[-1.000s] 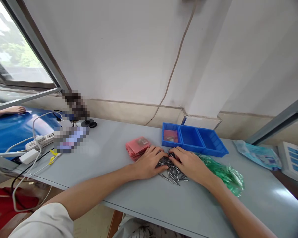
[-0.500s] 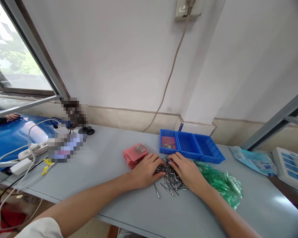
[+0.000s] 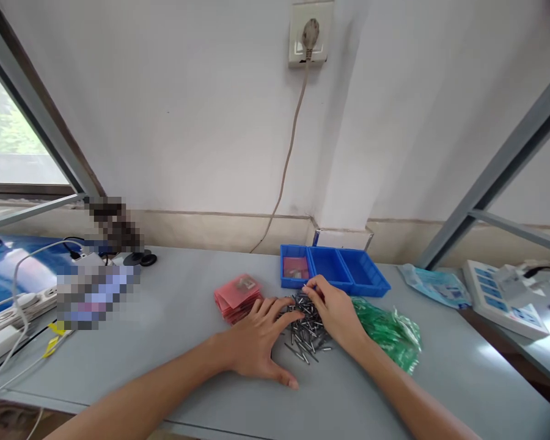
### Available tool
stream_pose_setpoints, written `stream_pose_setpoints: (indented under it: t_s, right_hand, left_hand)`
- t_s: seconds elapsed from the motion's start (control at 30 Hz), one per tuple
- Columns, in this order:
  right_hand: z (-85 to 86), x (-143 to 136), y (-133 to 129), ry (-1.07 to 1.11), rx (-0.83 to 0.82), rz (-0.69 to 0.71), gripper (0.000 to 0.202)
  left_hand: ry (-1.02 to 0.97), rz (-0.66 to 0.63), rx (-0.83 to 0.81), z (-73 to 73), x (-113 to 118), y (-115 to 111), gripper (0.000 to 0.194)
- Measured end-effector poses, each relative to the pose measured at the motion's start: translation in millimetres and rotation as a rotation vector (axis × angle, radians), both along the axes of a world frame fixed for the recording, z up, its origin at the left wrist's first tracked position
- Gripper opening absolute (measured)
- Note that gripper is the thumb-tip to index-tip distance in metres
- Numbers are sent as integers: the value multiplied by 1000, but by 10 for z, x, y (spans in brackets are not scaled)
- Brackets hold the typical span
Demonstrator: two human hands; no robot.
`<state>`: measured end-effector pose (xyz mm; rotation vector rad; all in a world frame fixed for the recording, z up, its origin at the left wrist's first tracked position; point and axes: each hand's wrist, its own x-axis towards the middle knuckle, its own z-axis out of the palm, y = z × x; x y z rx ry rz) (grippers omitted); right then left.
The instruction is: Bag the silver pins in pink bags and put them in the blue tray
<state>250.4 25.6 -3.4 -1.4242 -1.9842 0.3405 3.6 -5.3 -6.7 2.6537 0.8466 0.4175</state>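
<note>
A loose pile of small metal pins (image 3: 306,333) lies on the grey table between my hands. My left hand (image 3: 261,342) rests at the pile's left side, fingers spread and thumb stretched out toward me. At the pile's far right edge, my right hand (image 3: 334,308) has thumb and fingertips pinched together; what is between them is too small to make out. A stack of red plastic bags (image 3: 237,296) sits just beyond my left fingers. Behind the pile stands a blue three-compartment tray (image 3: 332,287), with a red bag (image 3: 296,267) in its left compartment.
Crumpled green plastic (image 3: 389,333) lies right of my right forearm. Farther right are a light-blue packet (image 3: 435,286) and a white device with blue panels (image 3: 504,299). Power strips and cables (image 3: 25,305) occupy the left end. A corded plug (image 3: 310,36) is in the wall socket.
My left hand has spread its fingers and swung its thumb toward me, off the pins. My right hand has drawn its fingertips into a pinch at the far edge. The view has shifted.
</note>
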Motion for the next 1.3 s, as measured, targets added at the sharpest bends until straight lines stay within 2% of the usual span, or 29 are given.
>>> stream_pose_setpoints:
  t_s: [0.27,0.43,0.57,0.8,0.93,1.13,1.3]
  right_hand:
    - [-43,12,12,64,85,20,26]
    - [-98,-12,50,155,166,53,31]
    - [-74,-50,50,190,115,60,28]
    - [15,-20,24,182,1,-9,25]
    - [42,-24,13,159,20,-41,27]
    - [-9,-50,9,106,65,-26,28]
    - [22,-56,1,67,76,-31,22]
  left_hand:
    - [-28,116,16,-79,46,30,86]
    - [-48,102,3,-89,51,44,86]
    - [-50,85,-32,-90,40,53,88]
    - [-77,72,-50,-114,38,67,87]
    - [-75,80,-72,-116,43,73,87]
    - [-78,74,-68,-123,31,64,84]
    - [-82,75,-56,-114,37,54,81]
